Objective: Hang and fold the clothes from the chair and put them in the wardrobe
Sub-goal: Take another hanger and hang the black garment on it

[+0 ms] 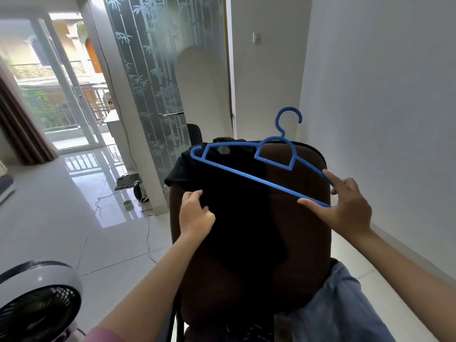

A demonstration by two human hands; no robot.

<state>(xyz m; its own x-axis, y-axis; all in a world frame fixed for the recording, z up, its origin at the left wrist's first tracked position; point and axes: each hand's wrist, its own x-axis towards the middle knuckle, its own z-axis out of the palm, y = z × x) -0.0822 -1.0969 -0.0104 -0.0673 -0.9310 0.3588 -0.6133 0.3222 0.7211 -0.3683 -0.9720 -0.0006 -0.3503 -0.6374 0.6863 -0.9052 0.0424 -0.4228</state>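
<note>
Person stands behind a brown padded chair (pixel 296 218), looking down over its backrest. A black garment (pixel 237 206) is draped over the top of the backrest, hanging down its left and middle part; a bunched fold of it sticks out past the chair's left edge.

Left hand (pixel 196 214): fingers curled, pinching the black garment at its left edge, thumb on top of the cloth.

Right hand (pixel 345 208): holds a blue plastic hanger (pixel 249 175) by its right end. Index finger stretched along the upper arm of the hanger, thumb pressed under the lower bar, the other fingers curled behind. The hanger is tilted, left end higher and farther away, hook pointing up toward the white wall (pixel 382 95). It sits in the air just above the garment and chair top; I cannot tell whether it touches the cloth.

A pale blue-grey cloth (pixel 345 304) lies at the lower right, beside the chair's lower edge; what kind of garment it is I cannot tell.

Around: 1 white fan with a black grille (pixel 37 299) on the floor at lower left. Glossy white tile floor (pixel 61 218). A frosted glass panel with a bamboo pattern (pixel 153 82) ahead, glass sliding door (pixel 61 82) to a balcony at left. A loose cable (pixel 148 233) trails across the tiles.
</note>
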